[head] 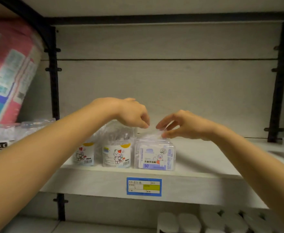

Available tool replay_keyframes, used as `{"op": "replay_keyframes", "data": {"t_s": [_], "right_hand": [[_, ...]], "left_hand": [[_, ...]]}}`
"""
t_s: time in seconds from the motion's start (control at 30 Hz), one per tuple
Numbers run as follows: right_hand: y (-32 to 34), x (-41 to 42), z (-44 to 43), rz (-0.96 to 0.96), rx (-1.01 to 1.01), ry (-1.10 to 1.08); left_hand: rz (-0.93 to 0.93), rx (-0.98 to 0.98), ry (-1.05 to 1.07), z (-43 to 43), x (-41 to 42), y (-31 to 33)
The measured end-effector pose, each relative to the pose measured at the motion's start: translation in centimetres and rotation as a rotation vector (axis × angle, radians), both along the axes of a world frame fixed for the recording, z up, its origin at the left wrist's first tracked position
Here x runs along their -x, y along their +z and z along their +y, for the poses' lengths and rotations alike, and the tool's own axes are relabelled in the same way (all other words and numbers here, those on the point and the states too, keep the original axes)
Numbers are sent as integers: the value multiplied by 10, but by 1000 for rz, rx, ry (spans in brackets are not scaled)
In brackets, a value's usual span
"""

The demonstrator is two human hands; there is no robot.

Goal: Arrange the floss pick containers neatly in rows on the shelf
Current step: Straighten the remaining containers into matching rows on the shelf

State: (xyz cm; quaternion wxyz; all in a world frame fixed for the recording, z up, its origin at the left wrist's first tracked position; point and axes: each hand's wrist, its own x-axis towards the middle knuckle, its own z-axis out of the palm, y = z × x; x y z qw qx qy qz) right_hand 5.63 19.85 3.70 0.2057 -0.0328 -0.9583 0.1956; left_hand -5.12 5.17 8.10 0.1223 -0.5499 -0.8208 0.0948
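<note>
Our right hand pinches the top of a clear floss pick box in a row on the shelf; the front box reads "方盒牙线棒 50". We cannot tell whether our curled left hand grips anything.

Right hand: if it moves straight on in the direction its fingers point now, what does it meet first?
Its fingers point left, so the right hand, pinching the top of the square floss box, would probably meet the left hand first; depth between them is unclear.
</note>
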Motion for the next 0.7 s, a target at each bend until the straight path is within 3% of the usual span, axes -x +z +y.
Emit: {"op": "replay_keyframes", "data": {"t_s": [0.17,0.47,0.6,0.7], "right_hand": [[-3,-1,4,-119,234,47],[-8,-3,8,-203,387,117],[-15,-5,2,-150,227,73],[-18,-18,4,20,16,10]], "left_hand": [[-10,69,-16,7,-4,-3],[-33,121,-33,8,-13,-11],[27,79,-6,10,-13,-16],[266,-63,-11,17,-14,-17]]}}
